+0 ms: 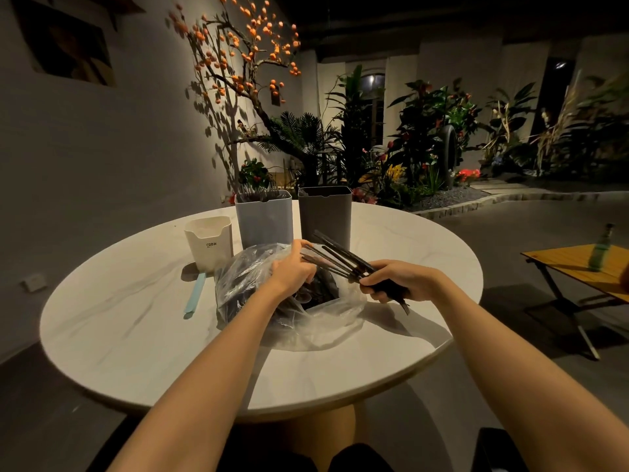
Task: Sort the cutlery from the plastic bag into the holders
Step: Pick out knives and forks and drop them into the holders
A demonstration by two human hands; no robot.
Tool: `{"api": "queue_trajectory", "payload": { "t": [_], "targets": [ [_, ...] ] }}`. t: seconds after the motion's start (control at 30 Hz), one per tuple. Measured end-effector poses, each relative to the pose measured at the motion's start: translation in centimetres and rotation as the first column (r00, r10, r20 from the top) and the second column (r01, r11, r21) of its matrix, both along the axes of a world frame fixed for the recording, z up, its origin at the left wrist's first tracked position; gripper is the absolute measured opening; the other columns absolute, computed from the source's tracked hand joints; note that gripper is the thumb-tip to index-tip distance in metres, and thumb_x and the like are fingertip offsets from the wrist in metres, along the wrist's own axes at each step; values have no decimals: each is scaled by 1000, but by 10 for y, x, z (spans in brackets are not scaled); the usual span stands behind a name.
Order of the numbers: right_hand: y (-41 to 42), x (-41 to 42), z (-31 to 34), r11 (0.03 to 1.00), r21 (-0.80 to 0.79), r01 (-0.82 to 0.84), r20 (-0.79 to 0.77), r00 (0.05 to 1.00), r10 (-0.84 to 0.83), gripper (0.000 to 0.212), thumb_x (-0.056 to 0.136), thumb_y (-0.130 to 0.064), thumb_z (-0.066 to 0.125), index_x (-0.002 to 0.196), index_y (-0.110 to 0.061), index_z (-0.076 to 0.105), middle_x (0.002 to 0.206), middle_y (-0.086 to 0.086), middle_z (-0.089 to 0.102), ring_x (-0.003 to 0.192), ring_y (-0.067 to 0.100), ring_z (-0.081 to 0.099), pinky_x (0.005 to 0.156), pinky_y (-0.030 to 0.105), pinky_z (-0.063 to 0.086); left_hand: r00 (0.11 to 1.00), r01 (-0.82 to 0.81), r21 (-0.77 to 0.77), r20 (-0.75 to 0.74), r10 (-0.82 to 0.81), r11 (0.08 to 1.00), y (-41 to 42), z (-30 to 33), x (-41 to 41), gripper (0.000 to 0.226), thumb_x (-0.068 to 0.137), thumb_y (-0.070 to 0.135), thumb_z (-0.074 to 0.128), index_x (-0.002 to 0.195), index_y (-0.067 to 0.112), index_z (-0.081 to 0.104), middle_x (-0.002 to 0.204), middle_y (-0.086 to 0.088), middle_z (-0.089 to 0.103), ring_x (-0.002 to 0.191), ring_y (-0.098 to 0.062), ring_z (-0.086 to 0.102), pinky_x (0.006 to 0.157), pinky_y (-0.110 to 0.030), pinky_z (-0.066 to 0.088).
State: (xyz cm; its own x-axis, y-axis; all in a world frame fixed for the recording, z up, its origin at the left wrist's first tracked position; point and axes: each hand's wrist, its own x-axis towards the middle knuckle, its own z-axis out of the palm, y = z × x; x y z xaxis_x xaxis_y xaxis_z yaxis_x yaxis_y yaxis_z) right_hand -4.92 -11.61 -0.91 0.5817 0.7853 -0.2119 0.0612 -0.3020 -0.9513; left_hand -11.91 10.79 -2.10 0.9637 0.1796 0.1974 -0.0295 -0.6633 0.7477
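Gathering: the right hand (394, 282) is curled round a fanned bunch of black cutlery (343, 258), handles spreading out toward the far left, so it looks like a batch is being collected before dropping it in a holder.
Left hand: the left hand (292, 270) is down in the mouth of the plastic bag (258, 284), fingers curled round more dark pieces, though I can't tell exactly what it pinches.
Bag: sits mid-table, just near of the holders, still pretty full of dark cutlery.
Holders: the light grey holder (263, 219) already has some pieces poking out, the dark grey holder (325, 212) is right beside it, and the small cream holder (209, 240) is at far left.
Tip: I'd square up that fan first, since splayed handles will probably catch on a rim.
Watch: keep one type per bunch, and pin the bag so it doesn't drag.
Stray: a pale blue utensil (194, 294) lies on the table (136, 335) left of the bag.
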Motion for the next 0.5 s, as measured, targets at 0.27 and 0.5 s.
{"api": "queue_trajectory", "payload": {
  "t": [0.27, 0.5],
  "targets": [
    [4, -6, 7, 999, -3, 37, 51, 998, -37, 11, 99, -11, 49, 108, -10, 56, 78, 6, 52, 62, 10, 45, 54, 18, 42, 996, 85, -79, 44, -81, 993, -6, 5, -9, 26, 61, 23, 45, 83, 18, 56, 94, 0, 61, 93, -21, 56, 96, -51, 45],
    [21, -2, 8, 994, 41, 103, 132, 985, -108, 34, 100, -14, 48, 130, 3, 45, 76, 4, 53, 60, 11, 45, 55, 19, 41, 995, 87, -146, 63, -78, 986, -11, 14, 2, 32, 100, 38, 44, 102, 12, 61, 106, -1, 63, 102, -18, 58, 74, -26, 49]
  ]
}}
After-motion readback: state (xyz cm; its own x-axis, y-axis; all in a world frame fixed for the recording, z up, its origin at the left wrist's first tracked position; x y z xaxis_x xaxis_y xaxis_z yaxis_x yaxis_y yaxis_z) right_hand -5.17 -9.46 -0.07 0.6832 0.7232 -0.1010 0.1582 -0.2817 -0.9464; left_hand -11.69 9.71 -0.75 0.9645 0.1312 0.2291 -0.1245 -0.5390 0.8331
